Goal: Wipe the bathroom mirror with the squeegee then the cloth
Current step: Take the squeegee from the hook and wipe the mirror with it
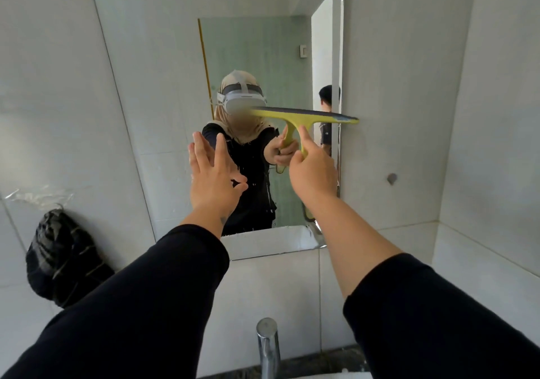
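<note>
- My right hand [311,171] grips the yellow-green squeegee [304,117] by its handle, dark blade level across the mirror [175,86].
- My left hand [211,171] hovers spread, holding nothing.

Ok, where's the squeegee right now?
In the head view the squeegee is in the right hand, held up at the mirror with its blade level, reaching the mirror's right edge. The empty left hand is raised beside it.
</note>
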Demonstrator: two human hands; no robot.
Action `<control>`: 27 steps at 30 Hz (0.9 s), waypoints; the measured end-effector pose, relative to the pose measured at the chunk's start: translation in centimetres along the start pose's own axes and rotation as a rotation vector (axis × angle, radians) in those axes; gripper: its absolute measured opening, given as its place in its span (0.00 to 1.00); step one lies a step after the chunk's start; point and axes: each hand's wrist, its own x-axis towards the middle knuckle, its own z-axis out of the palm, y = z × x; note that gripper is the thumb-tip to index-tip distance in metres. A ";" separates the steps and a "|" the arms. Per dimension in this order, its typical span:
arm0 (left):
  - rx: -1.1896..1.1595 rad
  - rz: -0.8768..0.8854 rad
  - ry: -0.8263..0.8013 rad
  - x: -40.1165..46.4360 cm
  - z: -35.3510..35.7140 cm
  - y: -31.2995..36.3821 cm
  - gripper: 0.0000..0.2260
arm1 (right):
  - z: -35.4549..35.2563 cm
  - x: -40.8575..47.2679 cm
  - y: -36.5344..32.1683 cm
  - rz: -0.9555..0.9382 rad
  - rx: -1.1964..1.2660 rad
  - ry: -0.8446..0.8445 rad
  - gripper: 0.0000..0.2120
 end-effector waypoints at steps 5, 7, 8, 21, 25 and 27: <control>0.051 0.010 -0.004 -0.1 -0.7 -1.0 0.42 | 2.0 -1.4 -1.7 0.101 0.211 0.023 0.25; 0.071 -0.008 -0.011 -0.5 -1.1 -1.8 0.41 | 2.9 -2.2 -2.2 0.102 0.224 0.016 0.25; 0.082 -0.015 -0.011 -0.7 -1.3 -2.3 0.41 | 3.3 -2.7 -2.4 0.099 0.222 0.010 0.25; 0.171 -0.167 -0.026 -3.6 -5.9 -9.4 0.42 | 10.8 -7.8 -7.4 -0.004 0.187 -0.100 0.24; 0.179 -0.190 -0.020 -4.1 -6.5 -10.9 0.42 | 11.5 -8.2 -7.6 -0.034 0.082 -0.137 0.24; 0.167 -0.198 -0.022 -4.3 -6.5 -11.1 0.42 | 11.4 -8.4 -7.3 -0.101 -0.010 -0.161 0.25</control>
